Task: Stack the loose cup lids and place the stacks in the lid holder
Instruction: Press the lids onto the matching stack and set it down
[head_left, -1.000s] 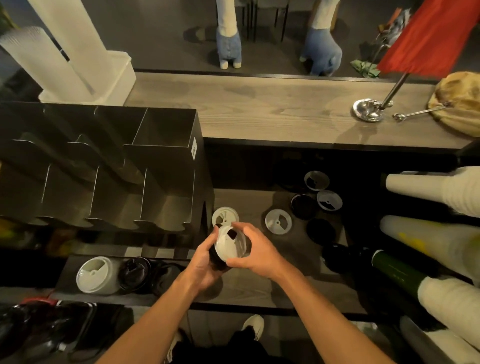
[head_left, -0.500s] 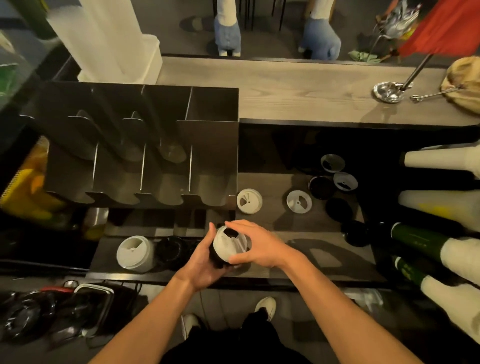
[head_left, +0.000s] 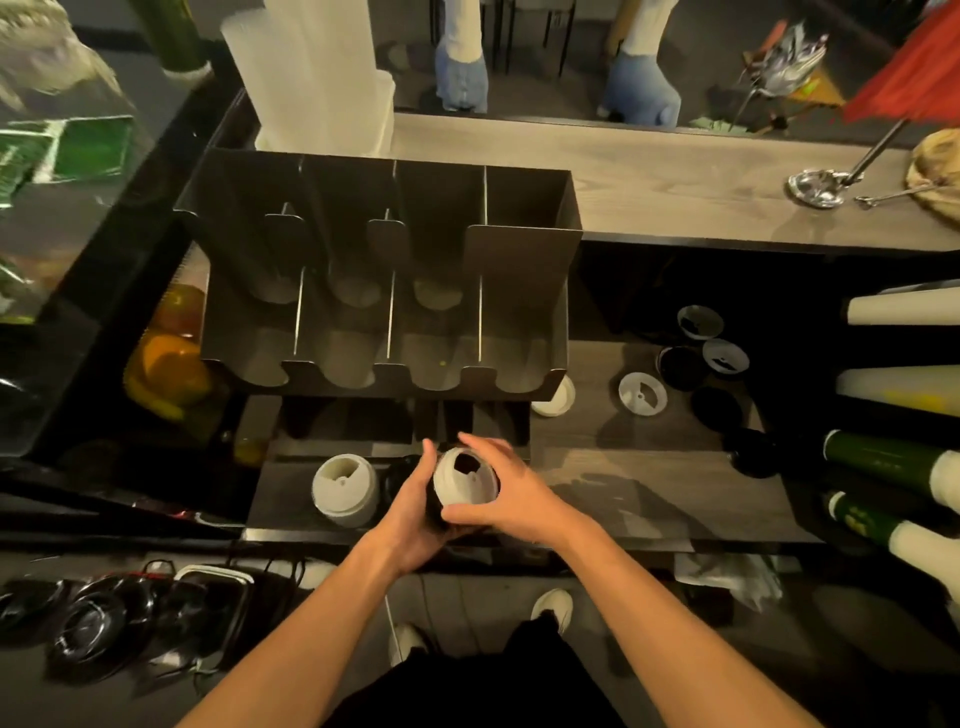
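- Standing at the left, the lid holder (head_left: 519, 260) is a dark metal box with four slots open at the top; no lid shows in any slot.
- Below its front edge, on a dark ledge, a white stack (head_left: 345, 488) of lids stands upright. Black lids (head_left: 402, 470) sit just beside it, partly hidden.
- The left hand (head_left: 415, 519) cups the held stack (head_left: 465, 478) from the side and below, fingers curled round it. The stack is in the air before the holder, a white lid on top and dark ones beneath.
- The right hand (head_left: 511, 499) grips the rim of the top lid between thumb and fingers.
- These lids look like thin plastic: probably light, springy and slick, and likely to slide apart unless nested fully. The best hold is round the rims with support underneath, without squeezing the domed tops.
- On the bench (head_left: 649, 493), one white lid (head_left: 556, 402) lies partly under the holder's corner and another white lid (head_left: 642, 393) lies apart. Dark lids (head_left: 717, 408) and pale lids (head_left: 725, 358) are scattered beyond.
- Sleeved cups (head_left: 904, 306) lie on their sides at the far right.
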